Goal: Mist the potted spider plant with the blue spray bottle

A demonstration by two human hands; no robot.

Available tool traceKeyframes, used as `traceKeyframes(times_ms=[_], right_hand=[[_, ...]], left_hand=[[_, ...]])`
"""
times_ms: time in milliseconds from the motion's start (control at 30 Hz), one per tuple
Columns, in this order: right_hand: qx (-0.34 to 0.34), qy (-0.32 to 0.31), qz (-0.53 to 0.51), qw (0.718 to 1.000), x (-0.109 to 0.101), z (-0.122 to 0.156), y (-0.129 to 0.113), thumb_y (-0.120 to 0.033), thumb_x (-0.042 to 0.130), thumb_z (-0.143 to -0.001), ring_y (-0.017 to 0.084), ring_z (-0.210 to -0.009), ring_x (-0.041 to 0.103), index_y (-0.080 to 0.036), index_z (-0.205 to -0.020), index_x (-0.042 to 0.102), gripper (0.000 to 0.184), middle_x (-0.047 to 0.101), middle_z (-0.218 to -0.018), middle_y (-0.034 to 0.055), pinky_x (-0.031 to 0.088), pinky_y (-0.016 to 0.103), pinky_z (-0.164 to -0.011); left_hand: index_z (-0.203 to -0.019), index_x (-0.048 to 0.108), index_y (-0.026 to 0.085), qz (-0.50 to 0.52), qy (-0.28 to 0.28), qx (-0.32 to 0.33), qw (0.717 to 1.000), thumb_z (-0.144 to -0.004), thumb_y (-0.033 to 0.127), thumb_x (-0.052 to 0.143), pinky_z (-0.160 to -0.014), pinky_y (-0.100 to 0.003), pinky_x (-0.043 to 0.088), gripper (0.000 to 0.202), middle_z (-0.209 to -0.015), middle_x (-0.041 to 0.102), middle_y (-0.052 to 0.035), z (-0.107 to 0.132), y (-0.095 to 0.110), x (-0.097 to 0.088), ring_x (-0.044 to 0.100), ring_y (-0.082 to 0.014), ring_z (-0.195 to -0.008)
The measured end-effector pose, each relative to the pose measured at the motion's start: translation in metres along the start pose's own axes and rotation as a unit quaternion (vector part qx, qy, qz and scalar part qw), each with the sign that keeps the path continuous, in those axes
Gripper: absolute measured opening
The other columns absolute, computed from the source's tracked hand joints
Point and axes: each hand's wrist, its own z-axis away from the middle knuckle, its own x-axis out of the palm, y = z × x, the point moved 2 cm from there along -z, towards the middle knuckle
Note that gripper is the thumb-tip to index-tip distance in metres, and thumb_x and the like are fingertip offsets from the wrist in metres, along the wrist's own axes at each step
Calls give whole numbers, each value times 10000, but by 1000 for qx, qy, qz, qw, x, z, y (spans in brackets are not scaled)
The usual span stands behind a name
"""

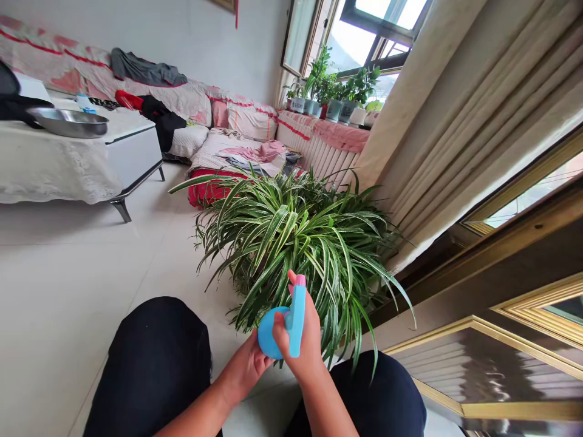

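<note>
A blue spray bottle [291, 321] with a pink nozzle tip sits in both my hands, low in the head view. My right hand [307, 340] is wrapped round the sprayer head, fingers closed on it. My left hand [246, 367] cups the round blue body from below. The nozzle points at a large spider plant [296, 237] with striped green leaves, standing on the floor right in front of me. My knees in black trousers [155, 364] frame the bottom of the view.
A low white table [132, 152] with a lace cloth and a metal basin [68, 121] stands at left. A sofa [228, 115] with clothes runs along the back. Potted plants [332, 97] line the windowsill. Curtain [455, 121] and gilded cabinet [501, 315] at right.
</note>
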Motion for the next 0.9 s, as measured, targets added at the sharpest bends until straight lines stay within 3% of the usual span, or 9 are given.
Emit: traceKeyframes(times_ms=[67,267,433,567,733,900], right_hand=[[-22,-23,-8,999,-1,-2,-4,-196,513,-783,282,-1197,589,-221,-1432,360,667,575,-1322,123,533,467,-943],[-16,-17,-4,1000,2,-6,-9,-136,526,-716,210,-875,645,-218,-1266,464,560,632,-1081,80,569,373,-747],[-15,-6,13,1000,4,-8,-11,-137,523,-684,194,-741,604,-214,-1019,546,344,633,-908,52,541,342,-645],[-9,-16,29,999,6,-9,-10,-153,522,-709,190,-683,594,-210,-948,571,251,636,-831,45,527,335,-608],[-8,-45,8,999,6,-12,-8,-136,525,-686,223,-873,673,-185,-1164,564,482,687,-1027,82,564,361,-762],[-35,-66,-10,997,8,-12,-8,-142,529,-724,237,-1128,633,-174,-1339,460,619,640,-1245,119,535,366,-931]], left_hand=[[-1101,717,237,-8,21,-3,1000,-918,431,550,-1068,-344,436,315,-1117,752,-38,-1,2,1,627,-214,-1187],[-1067,728,231,-36,41,-17,998,-885,475,586,-1086,-328,422,336,-1074,763,-36,1,6,8,633,-197,-1176],[-1073,727,248,-45,44,-23,998,-863,513,599,-1135,-378,378,361,-1096,757,-27,-1,3,2,608,-213,-1215],[-1048,729,256,-38,39,-24,998,-871,480,598,-1153,-396,352,314,-1136,742,-31,-4,0,-4,579,-221,-1252],[-1013,732,228,-42,87,-12,995,-872,449,596,-1147,-396,357,295,-1063,758,-43,-6,-1,-5,597,-227,-1220],[-1117,703,226,-55,94,-14,994,-897,467,540,-1155,-403,339,364,-1093,748,-33,-4,3,2,571,-243,-1248]])
